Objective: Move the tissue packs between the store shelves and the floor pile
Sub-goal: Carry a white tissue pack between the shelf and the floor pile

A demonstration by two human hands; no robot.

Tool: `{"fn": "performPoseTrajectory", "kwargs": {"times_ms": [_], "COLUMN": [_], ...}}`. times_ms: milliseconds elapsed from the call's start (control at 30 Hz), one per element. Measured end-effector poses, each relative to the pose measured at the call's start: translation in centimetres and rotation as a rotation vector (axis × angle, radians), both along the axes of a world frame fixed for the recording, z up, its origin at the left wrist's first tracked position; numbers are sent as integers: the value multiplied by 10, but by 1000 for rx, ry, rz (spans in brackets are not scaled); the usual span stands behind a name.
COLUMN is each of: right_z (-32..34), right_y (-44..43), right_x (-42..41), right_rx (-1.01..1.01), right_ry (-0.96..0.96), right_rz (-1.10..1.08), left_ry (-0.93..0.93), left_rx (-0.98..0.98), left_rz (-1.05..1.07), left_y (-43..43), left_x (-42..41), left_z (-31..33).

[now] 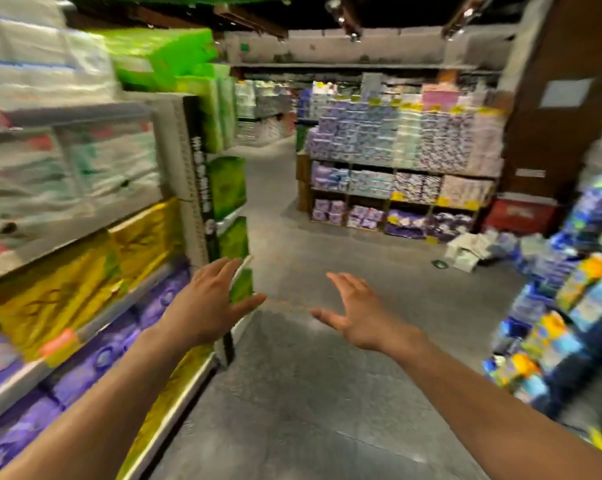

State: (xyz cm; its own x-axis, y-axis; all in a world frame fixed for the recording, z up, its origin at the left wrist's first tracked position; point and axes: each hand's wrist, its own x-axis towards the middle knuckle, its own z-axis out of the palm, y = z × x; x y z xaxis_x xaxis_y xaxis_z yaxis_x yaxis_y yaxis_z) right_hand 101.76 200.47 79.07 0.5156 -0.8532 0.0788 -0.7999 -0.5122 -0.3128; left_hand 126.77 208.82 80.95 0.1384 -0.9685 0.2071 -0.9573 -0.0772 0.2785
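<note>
Both my hands reach forward over the grey aisle floor and hold nothing. My left hand (209,306) has its fingers spread, just in front of the end post (197,188) of the left shelving. My right hand (353,315) is spread too, palm turned inward, over bare floor. The left shelves (85,317) carry white packs (67,174) at the top, yellow packs (78,282) in the middle and purple packs (95,358) lower down. A floor pile of blue and multicoloured tissue packs (562,306) stands at the right. The picture is blurred by motion.
Green packs (227,188) hang on the end of the left shelving. A far display (403,168) holds purple, blue and pink packs. A brown pillar (556,109) stands at the back right, with a red box (524,214) and white cartons (466,249) near its foot.
</note>
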Motion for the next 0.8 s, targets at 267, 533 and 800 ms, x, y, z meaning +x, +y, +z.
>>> {"fn": "performPoseTrajectory", "kwargs": {"times_ms": [267, 533, 800], "right_z": [-32, -34, -41], "right_y": [-146, -329, -480], "right_x": [-131, -226, -324], "right_rx": [137, 151, 151], "right_ry": [-17, -40, -131], "right_rz": [-307, -601, -822], "left_ry": [6, -13, -81], "left_rx": [90, 61, 81], "left_rz": [-277, -562, -800], "left_y": [-221, -479, -691], "left_x": [-111, -200, -323], "left_z": [-39, -56, -47]}}
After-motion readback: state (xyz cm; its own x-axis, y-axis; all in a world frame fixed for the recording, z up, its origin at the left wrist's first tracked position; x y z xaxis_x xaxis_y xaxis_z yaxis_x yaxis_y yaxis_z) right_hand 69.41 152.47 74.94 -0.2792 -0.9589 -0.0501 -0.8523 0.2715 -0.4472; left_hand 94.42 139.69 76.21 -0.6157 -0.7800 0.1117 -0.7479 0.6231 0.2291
